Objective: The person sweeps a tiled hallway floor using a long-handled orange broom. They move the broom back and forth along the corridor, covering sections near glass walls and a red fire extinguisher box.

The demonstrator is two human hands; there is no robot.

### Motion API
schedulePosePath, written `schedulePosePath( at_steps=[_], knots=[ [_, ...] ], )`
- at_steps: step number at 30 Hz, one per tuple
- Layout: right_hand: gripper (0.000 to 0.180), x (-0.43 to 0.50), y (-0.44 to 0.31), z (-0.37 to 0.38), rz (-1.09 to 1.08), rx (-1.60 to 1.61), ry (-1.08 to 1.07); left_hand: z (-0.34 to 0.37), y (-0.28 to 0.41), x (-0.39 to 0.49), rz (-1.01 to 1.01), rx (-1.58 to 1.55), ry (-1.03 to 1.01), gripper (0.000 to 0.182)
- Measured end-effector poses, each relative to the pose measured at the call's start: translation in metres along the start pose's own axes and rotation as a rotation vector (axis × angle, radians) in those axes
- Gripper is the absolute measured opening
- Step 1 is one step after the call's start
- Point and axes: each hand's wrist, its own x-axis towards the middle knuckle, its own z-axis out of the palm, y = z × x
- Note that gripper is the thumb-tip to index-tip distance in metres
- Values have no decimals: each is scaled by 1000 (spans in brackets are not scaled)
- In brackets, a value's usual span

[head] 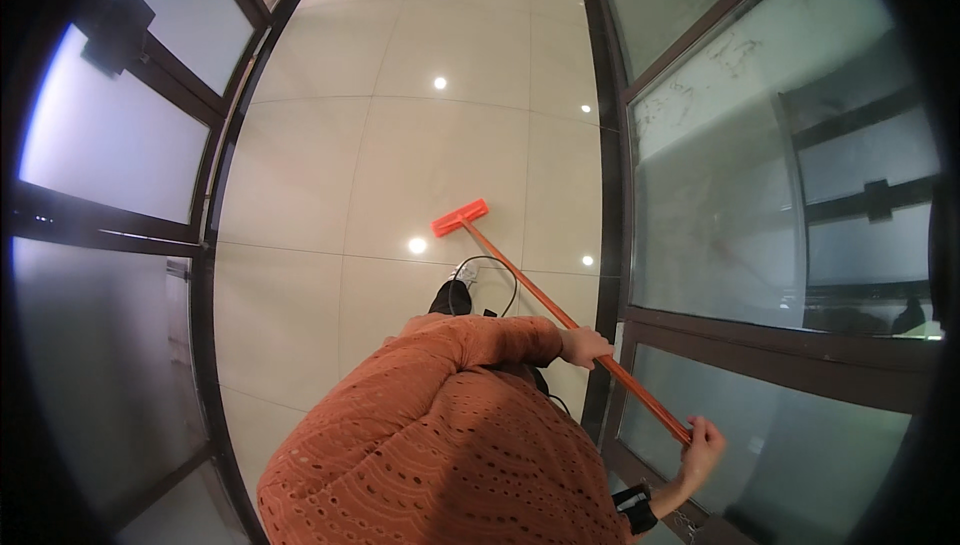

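A broom or floor brush with a bright orange-red head (460,218) lies angled on the beige tiles, and its long orange-brown pole (551,306) slants down to the right. Around the middle of the pole my left hand (586,347) is closed, reaching across my body in an orange sleeve. At the pole's upper end, my right hand (703,441) grips it, with a black band on the wrist. A dark cable loop (516,282) hangs in front of my body, over part of the pole. Part of one light-coloured shoe (466,272) shows behind the loop.
Glossy beige floor tiles (442,147) run ahead between dark borders, with lights reflected in them. Frosted glass panels in dark frames (201,241) stand along the left. On the right are large glass panels in brown frames (780,354), close to my right hand.
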Motion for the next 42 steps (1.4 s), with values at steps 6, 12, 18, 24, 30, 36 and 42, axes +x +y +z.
schedulePosePath(
  at_steps=[6,12,18,24,30,36,42],
  knots=[
    [25,51,-34,96,-141,-89,11,-38,-89,-28,-102,140,229,22],
    [18,58,-99,192,-255,-75,-170,-96,-159,-78,-484,232,286,23],
    [19,48,-116,196,-85,25,-347,-113,-169,-71,-656,302,160,26],
    [27,48,-117,94,46,-32,46,-95,-104,34,-253,35,20,26],
    [37,32,-109,47,4,126,544,-90,-55,79,218,-257,-24,20],
    [37,56,-99,85,49,162,525,-125,-84,68,154,-300,-93,12],
    [35,67,-118,113,48,204,456,-154,-107,64,86,-99,-102,16]
  ],
)
